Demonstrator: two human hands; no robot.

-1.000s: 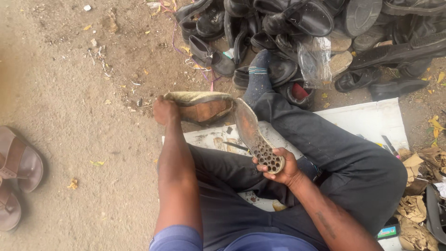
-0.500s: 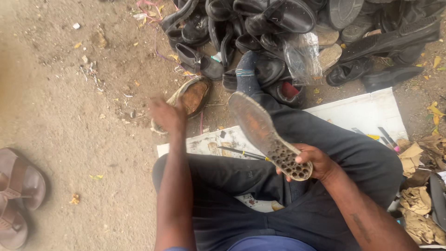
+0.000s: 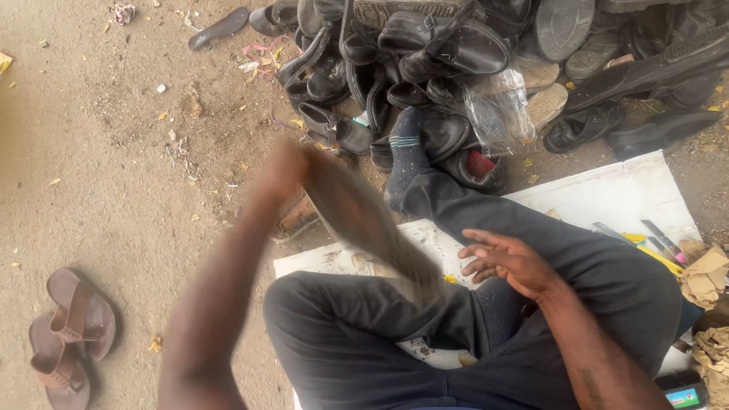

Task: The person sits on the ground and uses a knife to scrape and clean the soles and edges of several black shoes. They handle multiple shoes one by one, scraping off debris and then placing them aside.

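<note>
Here, seen from above: a detached shoe sole, long, grey-brown and heavily motion-blurred, gripped at its far end by the left hand and slanting down across the lap, lower tip near the left knee. Tread pattern lost to the blur. Right hand open and empty, fingers spread, hovering just beside the sole's lower end over dark trousers. Beneath the crossed legs, a white sheet spread on the dirt ground, speckled with scraps. Behind the sole, partly hidden, a brown shoe on the ground. Beyond a grey-socked foot, a heap of black shoes with a crumpled clear plastic bag resting on it. At right, flat tools on the sheet beside crumpled brown paper; at bottom right corner, a small colourful packet. At left, brown sandals paired on the dirt.
</note>
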